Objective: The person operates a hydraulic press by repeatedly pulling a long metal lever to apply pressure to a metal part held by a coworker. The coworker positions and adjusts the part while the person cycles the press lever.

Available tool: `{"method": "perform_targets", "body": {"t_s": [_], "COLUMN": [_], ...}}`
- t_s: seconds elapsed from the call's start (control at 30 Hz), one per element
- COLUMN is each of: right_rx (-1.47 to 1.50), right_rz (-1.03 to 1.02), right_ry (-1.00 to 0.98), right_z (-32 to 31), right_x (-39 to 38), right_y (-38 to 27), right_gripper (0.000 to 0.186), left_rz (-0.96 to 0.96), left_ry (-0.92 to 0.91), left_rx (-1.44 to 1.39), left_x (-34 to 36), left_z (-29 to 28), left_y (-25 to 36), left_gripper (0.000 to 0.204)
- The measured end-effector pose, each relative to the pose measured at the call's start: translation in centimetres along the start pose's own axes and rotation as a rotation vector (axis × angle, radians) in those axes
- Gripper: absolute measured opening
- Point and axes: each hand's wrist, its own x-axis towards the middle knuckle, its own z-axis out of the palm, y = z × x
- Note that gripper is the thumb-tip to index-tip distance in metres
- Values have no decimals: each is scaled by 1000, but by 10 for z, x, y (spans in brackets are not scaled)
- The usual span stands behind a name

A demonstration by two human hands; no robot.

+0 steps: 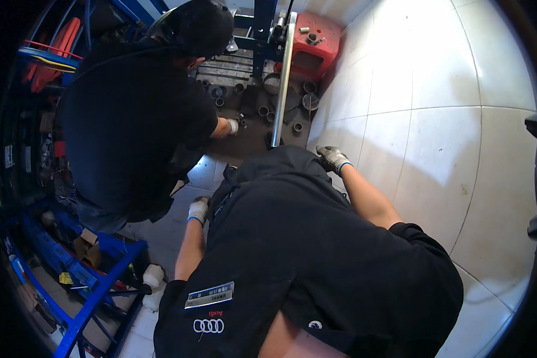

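My left hand (198,209), in a pale work glove, rests against the side of my dark trousers (262,164); its fingers are mostly hidden. By my right knee is my right hand (332,158) in a dirty glove with a blue cuff, fingers loosely bent and nothing visible in them. Ahead of my knees, a long shiny metal bar (285,77) leans upright. Beside it several round metal sleeves (263,111) stand on a dark, greasy surface. At the left a crouching person in black (131,119) reaches a gloved hand (232,126) down to small dark parts (243,123).
A red stool-like stand (322,36) with small metal parts on top is at the far side, next to a blue steel frame (260,42). A blue rack (95,298) with boxes and clutter fills the lower left. Large pale tiles (435,137) spread to the right.
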Motion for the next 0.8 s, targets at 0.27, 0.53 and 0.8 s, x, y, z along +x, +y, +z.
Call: {"method": "perform_targets", "body": {"t_s": [0.27,0.53,0.8], "right_rx": [194,214,203], "right_rz": [254,240,192], "right_ry": [-68,26,-22], "right_z": [-12,-30,-14], "right_x": [-16,-15,13], "right_y": [11,0,4], "right_gripper": [48,41,39], "left_rz": [-172,-95,-395], "left_ry": [-10,-103,17], "left_rx": [-131,182,-523], "left_x": [-2,-2,-10], "left_z": [14,1,-49], "left_y": [-15,-8,90], "left_gripper": [41,34,36]}}
